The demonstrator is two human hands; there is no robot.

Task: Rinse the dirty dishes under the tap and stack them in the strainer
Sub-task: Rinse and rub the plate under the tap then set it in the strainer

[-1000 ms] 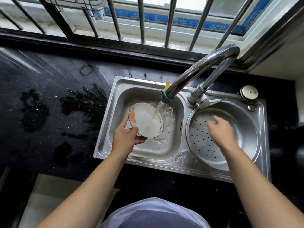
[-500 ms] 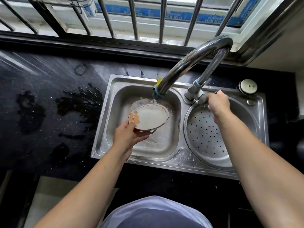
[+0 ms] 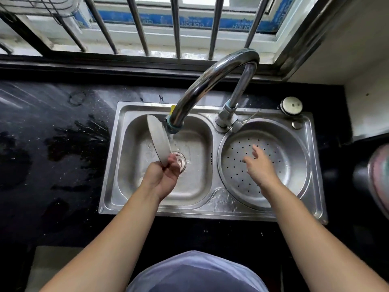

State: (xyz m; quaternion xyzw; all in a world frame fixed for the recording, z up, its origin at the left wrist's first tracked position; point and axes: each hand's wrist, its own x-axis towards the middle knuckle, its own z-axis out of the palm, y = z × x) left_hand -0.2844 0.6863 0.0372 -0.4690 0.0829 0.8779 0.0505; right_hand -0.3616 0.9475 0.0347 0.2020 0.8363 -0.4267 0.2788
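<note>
The left hand (image 3: pixel 163 178) is gripping a tilted plate (image 3: pixel 159 142) under the tap (image 3: pixel 174 123); the right hand (image 3: pixel 260 165), released, is hovering over the empty strainer (image 3: pixel 294 182): nothing stacked yet.

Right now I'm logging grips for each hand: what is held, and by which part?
The left hand pinches the plate by its lower rim, tilted on edge under the tap. The right hand holds nothing, open over the strainer.

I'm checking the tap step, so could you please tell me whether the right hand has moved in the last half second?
Yes. The right hand has left the tap base and come back toward the person, over the perforated strainer.
</note>
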